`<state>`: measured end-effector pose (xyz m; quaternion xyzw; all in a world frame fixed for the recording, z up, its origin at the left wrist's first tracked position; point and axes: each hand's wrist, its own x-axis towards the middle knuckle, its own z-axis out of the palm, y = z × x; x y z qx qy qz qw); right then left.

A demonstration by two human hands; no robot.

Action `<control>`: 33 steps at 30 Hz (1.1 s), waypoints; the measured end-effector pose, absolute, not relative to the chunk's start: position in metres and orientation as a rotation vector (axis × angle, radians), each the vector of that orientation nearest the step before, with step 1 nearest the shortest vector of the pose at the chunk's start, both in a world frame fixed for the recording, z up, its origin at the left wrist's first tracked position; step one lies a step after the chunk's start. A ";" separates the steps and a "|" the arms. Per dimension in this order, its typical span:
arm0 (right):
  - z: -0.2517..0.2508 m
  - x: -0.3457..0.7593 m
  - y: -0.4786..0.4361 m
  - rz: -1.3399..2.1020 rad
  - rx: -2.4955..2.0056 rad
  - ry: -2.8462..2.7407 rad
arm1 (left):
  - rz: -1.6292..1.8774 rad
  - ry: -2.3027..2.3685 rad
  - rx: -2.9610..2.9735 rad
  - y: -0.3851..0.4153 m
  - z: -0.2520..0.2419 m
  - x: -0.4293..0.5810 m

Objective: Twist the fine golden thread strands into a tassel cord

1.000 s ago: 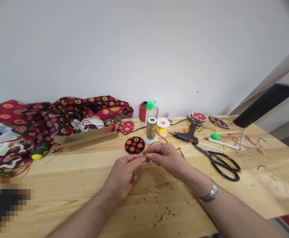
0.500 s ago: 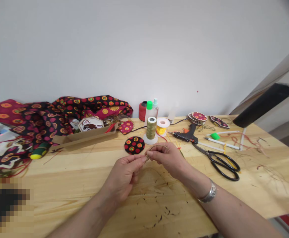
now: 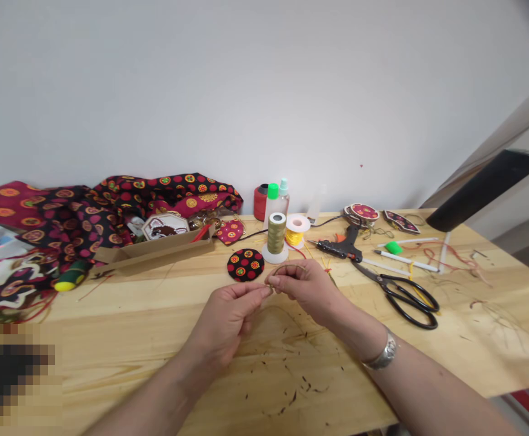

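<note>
Cord (image 3: 289, 267) between left fingers (image 3: 256, 295) and right fingers (image 3: 286, 284) — partly hidden by them.

Pale wood tabletop (image 3: 132, 339), lower half. Left: patterned cloth (image 3: 80, 212), cardboard tray (image 3: 164, 252). Centre: round floral patch (image 3: 245, 265), olive thread spool (image 3: 276, 236). Right of centre: glue gun (image 3: 348, 243), black-handled scissors (image 3: 385, 280). Dark scraps (image 3: 294, 398), lower centre.

thin olive cord (image 3: 286, 266) | bent into an arc | pinched in both hands (image 3: 230, 318) (image 3: 310, 293)

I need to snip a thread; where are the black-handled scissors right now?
In the head view, the scissors lie on the table, right of the right hand, close to the glue gun.
</note>
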<state>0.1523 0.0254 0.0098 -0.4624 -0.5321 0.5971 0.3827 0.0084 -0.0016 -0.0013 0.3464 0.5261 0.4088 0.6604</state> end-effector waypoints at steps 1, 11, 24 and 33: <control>0.010 0.152 0.025 1.521 -1.181 -1.359 | 0.929 1.192 0.785 -0.002 -0.001 0.009; 0.002 0.153 0.027 1.668 -1.076 -1.358 | 1.014 1.161 0.674 0.000 -0.002 0.007; -0.002 0.149 0.026 1.548 -1.142 -1.295 | 0.988 1.164 0.691 0.001 -0.005 0.007; 0.002 0.152 0.028 1.419 -1.219 -1.424 | 0.958 1.219 0.863 0.002 -0.003 0.003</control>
